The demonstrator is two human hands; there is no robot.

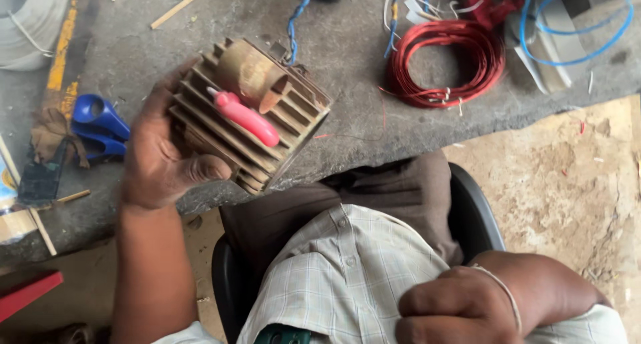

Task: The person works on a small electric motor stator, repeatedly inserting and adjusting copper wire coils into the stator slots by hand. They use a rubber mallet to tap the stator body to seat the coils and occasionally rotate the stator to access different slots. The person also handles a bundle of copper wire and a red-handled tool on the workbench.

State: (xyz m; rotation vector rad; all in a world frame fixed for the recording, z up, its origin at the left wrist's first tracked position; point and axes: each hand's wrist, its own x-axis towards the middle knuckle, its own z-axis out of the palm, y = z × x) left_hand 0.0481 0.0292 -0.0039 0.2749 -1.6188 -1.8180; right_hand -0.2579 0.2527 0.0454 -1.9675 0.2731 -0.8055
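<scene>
- The left hand (163,160) holds a ribbed metal motor housing (250,117) up above the near edge of the table (360,117). The thumb presses the near side and the other fingers wrap behind it, closed on the housing.
- A pink-handled tool (246,117) lies loose across the fins of the housing, just beside a short brass-coloured tube (252,74) on its top. Nothing seems to pin the tool down.
- Likely risk: if the housing tilts further, the pink-handled tool could slide off the fins and drop to the lap or floor.
- The housing looks heavy and is held by one hand only, partly past the table edge, so a slipping grip could let it fall.
- A twisted blue and white wire (294,24) runs from the housing back over the table; a pull on it might snag or tug the housing.
- The right hand (461,307) rests curled into a loose fist on the checked shirt at the person's side, holding nothing visible.
- The table is grey, rough and dusty. On it lie a coil of red wire (444,64), a loop of blue wire (577,24), blue-handled scissors (100,127) and thin wooden sticks.
- The person sits on a dark chair (477,210) over a bare, sandy floor (567,177) littered with small scraps.
</scene>
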